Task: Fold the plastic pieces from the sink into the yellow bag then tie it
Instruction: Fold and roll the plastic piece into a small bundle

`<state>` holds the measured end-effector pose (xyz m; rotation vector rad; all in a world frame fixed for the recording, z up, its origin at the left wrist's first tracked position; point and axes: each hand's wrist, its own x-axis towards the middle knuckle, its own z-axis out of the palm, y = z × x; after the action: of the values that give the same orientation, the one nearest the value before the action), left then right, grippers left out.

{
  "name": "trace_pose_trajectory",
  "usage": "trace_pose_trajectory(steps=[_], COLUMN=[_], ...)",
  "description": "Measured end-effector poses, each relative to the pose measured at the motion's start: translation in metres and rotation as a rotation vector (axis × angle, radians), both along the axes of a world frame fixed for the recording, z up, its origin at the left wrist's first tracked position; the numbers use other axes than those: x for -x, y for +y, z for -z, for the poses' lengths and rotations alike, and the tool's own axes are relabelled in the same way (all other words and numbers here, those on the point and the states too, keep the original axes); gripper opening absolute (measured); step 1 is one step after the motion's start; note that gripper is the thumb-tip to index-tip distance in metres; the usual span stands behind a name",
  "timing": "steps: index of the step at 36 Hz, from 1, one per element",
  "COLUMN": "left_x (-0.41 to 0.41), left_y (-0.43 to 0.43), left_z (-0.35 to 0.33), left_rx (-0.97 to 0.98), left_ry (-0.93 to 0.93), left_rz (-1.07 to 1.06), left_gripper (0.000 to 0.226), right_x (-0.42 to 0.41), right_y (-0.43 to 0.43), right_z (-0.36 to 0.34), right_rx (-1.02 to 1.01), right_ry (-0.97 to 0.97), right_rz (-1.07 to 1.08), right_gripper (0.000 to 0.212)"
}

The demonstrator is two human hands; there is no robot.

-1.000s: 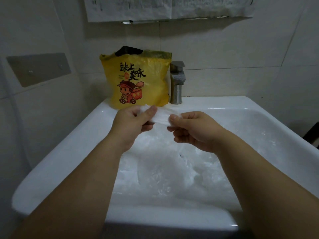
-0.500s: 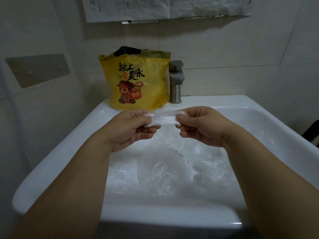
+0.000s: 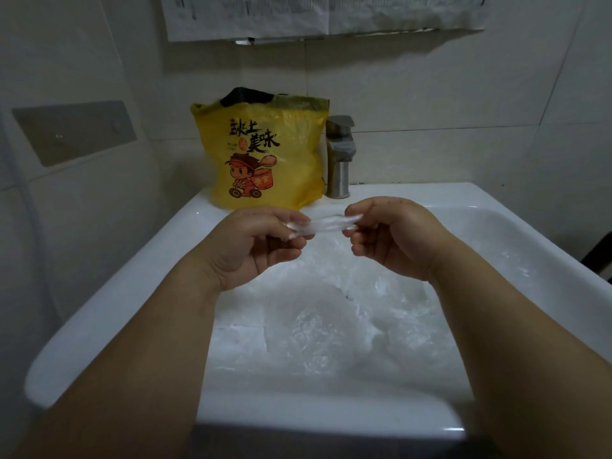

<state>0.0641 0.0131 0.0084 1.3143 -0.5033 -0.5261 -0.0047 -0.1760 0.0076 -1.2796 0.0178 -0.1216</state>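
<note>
A narrow folded strip of clear plastic [image 3: 326, 224] is stretched between my hands above the sink. My left hand [image 3: 255, 246] pinches its left end and my right hand [image 3: 394, 236] pinches its right end. Behind them the yellow bag [image 3: 265, 154], printed with a cartoon figure, stands upright on the sink's back ledge with its mouth open and something dark showing at the top. Several crumpled clear plastic pieces [image 3: 314, 326] lie in the basin of the white sink [image 3: 109, 313] below my forearms.
A metal tap [image 3: 339, 157] stands just right of the bag. Tiled walls close in on the left and behind. A grey plate [image 3: 73, 130] is fixed on the left wall, and papers [image 3: 314, 14] hang above the sink.
My hands have drawn slightly apart and the plastic piece between them has become a thinner, tighter strip. The bag and the pieces in the basin have not moved.
</note>
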Motion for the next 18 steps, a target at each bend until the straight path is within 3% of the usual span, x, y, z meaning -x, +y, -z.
trace_pose_trajectory(steps=[4,8,14,18], left_x=[-0.001,-0.002,-0.005,-0.008], left_y=[-0.003,-0.006,-0.008,-0.01], left_z=[0.002,0.005,0.009,0.008], left_rx=[-0.081,-0.107,-0.083,-0.046], left_ry=[-0.084,-0.139,-0.145,-0.141], left_rz=[-0.039,-0.116,-0.161,-0.232], left_gripper=[0.006,0.008,0.016,0.013], right_x=[0.001,-0.001,-0.003,-0.002], right_y=[0.001,0.001,0.001,0.003], right_z=[0.001,0.005,0.007,0.006], right_rx=[0.095,0.266,0.239,0.292], right_ry=[-0.022,0.011,0.069,0.078], right_rz=[-0.018,0.059,0.069,0.066], right_gripper=[0.011,0.002,0.033,0.011])
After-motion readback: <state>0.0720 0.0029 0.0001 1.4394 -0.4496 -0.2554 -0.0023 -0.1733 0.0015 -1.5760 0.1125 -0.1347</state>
